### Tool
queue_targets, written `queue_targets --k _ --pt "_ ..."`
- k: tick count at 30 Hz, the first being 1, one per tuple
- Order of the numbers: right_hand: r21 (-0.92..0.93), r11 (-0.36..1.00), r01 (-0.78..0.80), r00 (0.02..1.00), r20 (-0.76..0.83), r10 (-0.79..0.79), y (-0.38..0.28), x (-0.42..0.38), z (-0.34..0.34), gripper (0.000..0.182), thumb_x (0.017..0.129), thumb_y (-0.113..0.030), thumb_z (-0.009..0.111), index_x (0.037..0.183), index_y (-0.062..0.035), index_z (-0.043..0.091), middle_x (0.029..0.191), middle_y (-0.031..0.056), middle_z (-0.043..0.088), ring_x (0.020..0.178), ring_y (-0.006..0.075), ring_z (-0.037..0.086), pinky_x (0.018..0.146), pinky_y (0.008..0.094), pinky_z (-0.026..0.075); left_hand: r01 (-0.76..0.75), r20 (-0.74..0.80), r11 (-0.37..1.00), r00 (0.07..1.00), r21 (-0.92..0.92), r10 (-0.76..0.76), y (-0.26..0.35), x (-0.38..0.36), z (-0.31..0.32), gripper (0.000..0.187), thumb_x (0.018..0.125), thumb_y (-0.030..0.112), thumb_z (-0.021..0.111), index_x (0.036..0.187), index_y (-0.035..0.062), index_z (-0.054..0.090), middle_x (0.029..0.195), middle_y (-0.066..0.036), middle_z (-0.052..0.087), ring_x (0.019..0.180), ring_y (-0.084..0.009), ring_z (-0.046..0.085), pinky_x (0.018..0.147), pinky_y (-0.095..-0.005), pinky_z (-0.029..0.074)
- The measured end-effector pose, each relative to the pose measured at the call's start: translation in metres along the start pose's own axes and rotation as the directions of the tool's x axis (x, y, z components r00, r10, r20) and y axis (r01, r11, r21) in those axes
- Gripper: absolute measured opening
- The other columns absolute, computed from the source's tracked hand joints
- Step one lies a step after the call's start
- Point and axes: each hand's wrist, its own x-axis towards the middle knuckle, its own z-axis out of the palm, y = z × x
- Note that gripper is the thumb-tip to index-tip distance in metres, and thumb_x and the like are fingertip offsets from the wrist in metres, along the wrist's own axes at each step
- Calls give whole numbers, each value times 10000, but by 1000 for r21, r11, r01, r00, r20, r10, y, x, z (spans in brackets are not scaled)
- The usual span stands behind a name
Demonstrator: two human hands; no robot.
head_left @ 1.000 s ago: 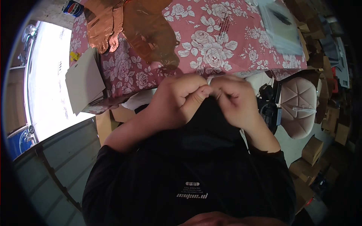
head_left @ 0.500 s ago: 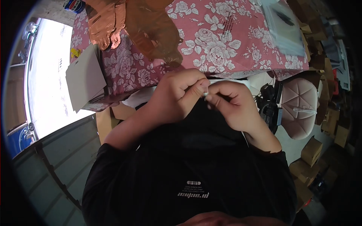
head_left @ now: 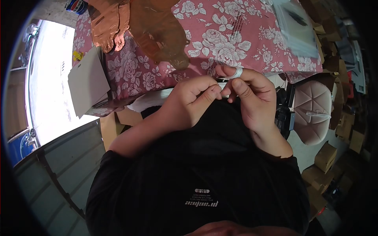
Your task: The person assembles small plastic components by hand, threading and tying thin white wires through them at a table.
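Note:
My left hand [head_left: 199, 98] is closed in a pinch at the near edge of the table, just in front of my black shirt. Thin white string [head_left: 237, 72] loops around a finger of my right hand [head_left: 254, 94], and a strand of it leads toward the left fingertips. My right thumb presses against the curled fingers below the loop. The two hands are close together, fingertips almost meeting. What exactly sits between the left thumb and finger is mostly hidden. Beyond them lie shiny copper-coloured foil pieces [head_left: 157, 35], flat and wrinkled, on the table.
A pink tablecloth with white roses [head_left: 226, 43] covers the table. Grey cards [head_left: 88, 80] stick out at its left edge. Clear plastic bags [head_left: 297, 31] lie at the far right. A padded stool [head_left: 313, 112] and cardboard boxes [head_left: 325, 157] stand to the right.
My right hand has turned and lifted slightly away to the right, with its fingers raised. The white loop around its finger now shows. My left hand has barely moved.

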Motion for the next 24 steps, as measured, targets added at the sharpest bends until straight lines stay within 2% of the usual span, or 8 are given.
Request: queue_targets --k 3,5,6,7,9,13,17,24 --pt "10 996 -84 994 64 84 0 -4 -6 282 1092 -103 620 1328 30 695 1325 200 748 929 132 718 758 269 557 -77 -10 987 997 141 79 1 -1 -9 93 1064 71 627 1074 -18 653 969 -80 691 897 -137 655 795 -304 530" --pt "12 995 -98 991 89 97 -3 -7 -7 302 1097 -142 608 1323 40 690 1307 206 750 942 152 720 761 284 560 -430 -91 819 864 379 496 4 2 -19 154 1028 68 665 1155 -16 641 1149 -116 678 962 -180 660 795 -323 534" --pt "13 994 -112 987 116 110 -3 -8 -8 328 1102 -181 596 1318 49 684 1290 212 752 955 172 723 765 299 564 -444 -99 849 867 287 488 1 5 -22 325 976 36 707 1288 -16 630 1313 -148 626 1035 -217 664 825 -336 551" --pt "14 993 -113 987 116 111 -3 -9 -10 328 1102 -181 596 1318 49 684 1290 212 752 955 172 723 765 299 564 -443 -100 849 868 287 487 1 9 -26 325 976 36 707 1288 -16 630 1313 -148 626 1035 -217 664 825 -336 551" --pt "108 980 -168 960 243 138 0 -10 -14 433 1101 -296 574 1298 76 677 1247 221 747 977 231 727 780 334 570 -489 100 861 872 142 479 7 17 -32 440 1036 106 656 1432 -51 547 1531 -232 470 1245 -246 599 1030 -381 519" --pt "77 983 -164 957 254 140 1 -13 -17 584 1098 -463 571 1257 89 682 1197 219 739 981 266 724 789 355 572 -296 317 941 919 164 234 21 17 -25 484 899 81 836 1349 -18 687 1395 -177 638 1209 -255 663 1018 -382 544" --pt "41 979 -199 958 218 186 0 -16 -19 641 1099 -531 565 1223 86 691 1142 205 747 970 258 725 786 352 573 -334 210 908 935 252 286 20 14 -20 311 836 -50 789 1136 -32 711 1148 -131 670 963 -198 724 843 -323 597" --pt "18 944 -329 899 312 307 -1 -20 -29 551 1107 -467 603 1134 65 747 1041 146 766 958 215 730 807 338 586 -314 283 896 932 315 228 19 12 -17 306 753 6 874 968 53 661 1051 -90 683 976 -238 703 876 -347 548"
